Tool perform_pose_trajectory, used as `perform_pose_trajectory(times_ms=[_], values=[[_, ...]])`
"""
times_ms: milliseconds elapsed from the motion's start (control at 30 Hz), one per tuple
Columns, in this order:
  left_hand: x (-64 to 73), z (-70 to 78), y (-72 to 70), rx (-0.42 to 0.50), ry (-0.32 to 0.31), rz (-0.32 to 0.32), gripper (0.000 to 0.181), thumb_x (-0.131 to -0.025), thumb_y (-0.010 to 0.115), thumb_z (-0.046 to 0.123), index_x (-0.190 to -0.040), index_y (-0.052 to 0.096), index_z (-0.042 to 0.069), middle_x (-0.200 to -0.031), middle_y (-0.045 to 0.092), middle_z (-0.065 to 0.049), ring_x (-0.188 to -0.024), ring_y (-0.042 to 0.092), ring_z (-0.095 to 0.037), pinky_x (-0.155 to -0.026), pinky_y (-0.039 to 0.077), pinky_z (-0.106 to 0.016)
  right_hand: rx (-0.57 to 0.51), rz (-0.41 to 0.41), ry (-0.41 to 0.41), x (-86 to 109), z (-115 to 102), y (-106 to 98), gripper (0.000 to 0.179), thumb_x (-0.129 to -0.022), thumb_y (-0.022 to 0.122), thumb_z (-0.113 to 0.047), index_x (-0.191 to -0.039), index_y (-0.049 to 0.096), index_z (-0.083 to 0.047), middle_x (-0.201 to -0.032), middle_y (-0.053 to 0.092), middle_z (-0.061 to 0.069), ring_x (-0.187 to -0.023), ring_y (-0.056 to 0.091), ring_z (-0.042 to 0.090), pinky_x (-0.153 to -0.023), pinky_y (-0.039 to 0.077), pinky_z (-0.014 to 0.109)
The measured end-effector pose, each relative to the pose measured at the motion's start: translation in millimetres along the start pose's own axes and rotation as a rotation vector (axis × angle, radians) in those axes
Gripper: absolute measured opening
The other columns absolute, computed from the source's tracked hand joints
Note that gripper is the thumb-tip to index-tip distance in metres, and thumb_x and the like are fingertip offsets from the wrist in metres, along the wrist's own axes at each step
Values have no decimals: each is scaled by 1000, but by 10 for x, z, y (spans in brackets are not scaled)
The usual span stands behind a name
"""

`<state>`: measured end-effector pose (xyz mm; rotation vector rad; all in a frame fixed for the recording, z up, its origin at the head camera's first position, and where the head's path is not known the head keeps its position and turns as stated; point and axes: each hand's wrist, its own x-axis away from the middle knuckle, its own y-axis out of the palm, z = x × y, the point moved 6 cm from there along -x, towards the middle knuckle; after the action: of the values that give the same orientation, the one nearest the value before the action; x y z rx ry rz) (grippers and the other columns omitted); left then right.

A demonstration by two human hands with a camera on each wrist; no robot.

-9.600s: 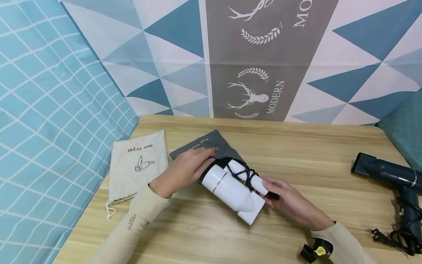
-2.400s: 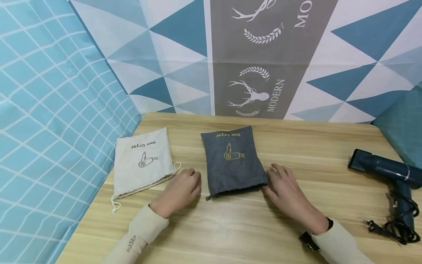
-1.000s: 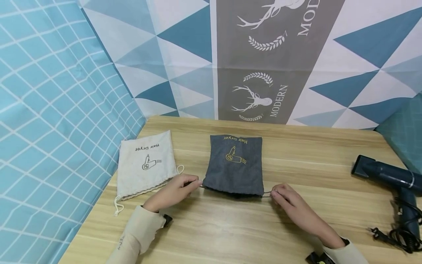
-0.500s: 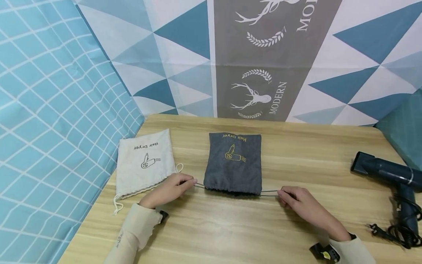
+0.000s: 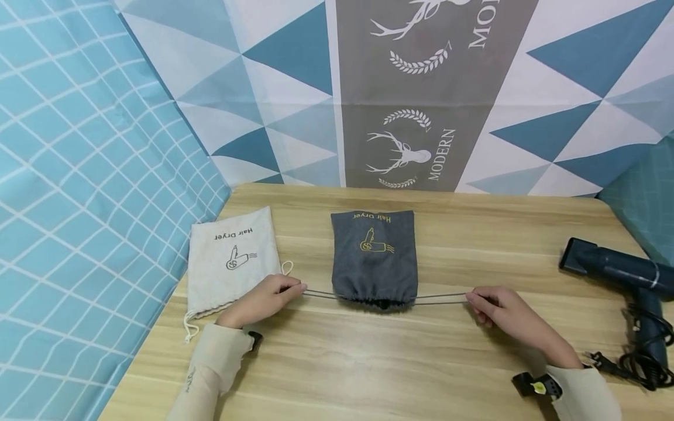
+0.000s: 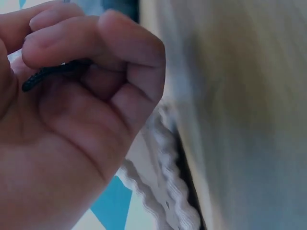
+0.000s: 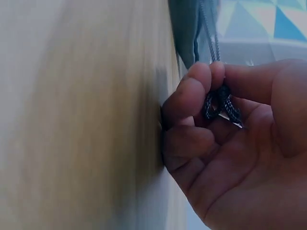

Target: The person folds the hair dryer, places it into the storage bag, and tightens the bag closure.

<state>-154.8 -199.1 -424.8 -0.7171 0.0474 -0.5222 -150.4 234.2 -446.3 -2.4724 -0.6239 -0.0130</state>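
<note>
A dark grey drawstring bag (image 5: 374,263) printed "Hair Dryer" in gold lies mid-table, its near mouth gathered into folds with a small dark gap. On its left side my left hand (image 5: 265,298) pinches one end of the drawstring (image 5: 320,293); a dark cord end shows inside the curled fingers in the left wrist view. On the other side my right hand (image 5: 508,313) pinches the opposite drawstring end, whose knot (image 7: 223,91) sits under thumb and forefinger in the right wrist view. Both cords run taut and nearly level from the bag. The white hair dryer is out of sight.
Beside my left hand lies a cream drawstring bag (image 5: 231,257), also printed "Hair Dryer". A dark blue hair dryer (image 5: 613,266) with its cord wound round the handle lies at the table's right. Patterned cloth (image 5: 284,76) stands behind the wooden table (image 5: 358,368).
Earliest, the white hair dryer was partly in the grey bag; later it is unseen. My hands took the drawstring ends and moved apart, the right farther, lengthening the cords and gathering the mouth.
</note>
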Motion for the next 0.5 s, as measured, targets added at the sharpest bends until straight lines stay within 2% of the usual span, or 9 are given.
perform_pose_trajectory(times_ms=[100,233,500], values=[[-9,-28,-7,-42,12,-1,43,-106,50,32,-71,55,7,-59,35,8,-54,35,-5,-56,36,-23,-33,-12,0,12,76,-84,40,-108,45,-27,-81,59,0,-67,55,7,-55,52,20,-52,47,31],[12,-89,-32,-48,5,-22,47,-106,50,33,-71,55,2,-58,36,9,-53,35,-5,-56,36,-23,-57,-28,25,32,170,-175,42,-109,43,-28,-81,58,0,-67,56,9,-51,50,20,-49,47,32],[73,-251,-132,26,-11,-103,48,-106,49,34,-72,54,0,-60,40,7,-53,37,-5,-53,38,-23,-75,-77,46,68,276,-300,43,-108,43,-29,-81,57,1,-66,56,12,-48,50,22,-45,46,33]])
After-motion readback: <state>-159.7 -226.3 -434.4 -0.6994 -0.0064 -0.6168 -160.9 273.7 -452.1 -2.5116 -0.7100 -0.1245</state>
